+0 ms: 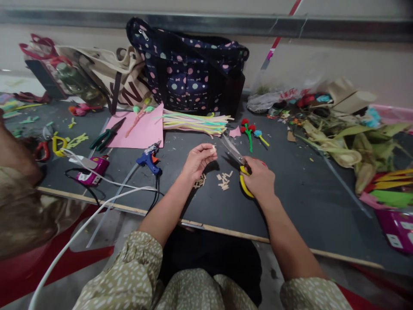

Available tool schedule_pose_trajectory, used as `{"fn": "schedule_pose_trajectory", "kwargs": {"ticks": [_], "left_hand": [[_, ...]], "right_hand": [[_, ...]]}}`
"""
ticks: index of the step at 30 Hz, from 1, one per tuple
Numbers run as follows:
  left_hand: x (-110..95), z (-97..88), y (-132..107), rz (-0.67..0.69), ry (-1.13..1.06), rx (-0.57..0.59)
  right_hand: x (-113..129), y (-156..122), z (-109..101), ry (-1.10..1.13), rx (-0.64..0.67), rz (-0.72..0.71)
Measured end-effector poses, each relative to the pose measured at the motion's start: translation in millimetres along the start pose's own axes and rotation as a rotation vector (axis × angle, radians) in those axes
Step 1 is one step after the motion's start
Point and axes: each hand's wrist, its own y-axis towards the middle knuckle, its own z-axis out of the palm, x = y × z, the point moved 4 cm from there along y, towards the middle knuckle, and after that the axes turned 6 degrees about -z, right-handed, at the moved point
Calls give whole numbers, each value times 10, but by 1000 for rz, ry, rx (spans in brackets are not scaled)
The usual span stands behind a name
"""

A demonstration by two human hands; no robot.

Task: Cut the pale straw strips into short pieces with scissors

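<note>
My right hand (260,177) grips a pair of scissors (242,170) by the yellow handle, the blades pointing up and left, parted a little. To the left of the blade tips my left hand (199,161) is closed in a pinch on a tiny pale piece (213,148), too small to name. Short beige cut pieces (223,181) lie in a small pile between my hands. More of them (200,180) lie partly hidden under my left wrist. Beyond my hands, a bundle of pale and green pipe cleaners (196,123) lies across the table.
A blue glue gun (149,159) with a cord lies left, near green-handled pliers (108,134) and pink paper (138,129). Bags (193,73) stand at the back. Dried husks (338,142) spread on the right. A co-worker's arm (17,155) rests at the far left.
</note>
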Motion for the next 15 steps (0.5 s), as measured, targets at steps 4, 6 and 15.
{"fn": "schedule_pose_trajectory", "kwargs": {"ticks": [4,6,15], "left_hand": [[4,0,3,1,-7,8],[5,-2,5,2,-3,14],[-12,3,-7,-2,-20,-8]], "right_hand": [[10,-9,-14,47,-32,-75],[66,-9,-19,55,-30,-152],[-69,5,-7,2,15,72]]}}
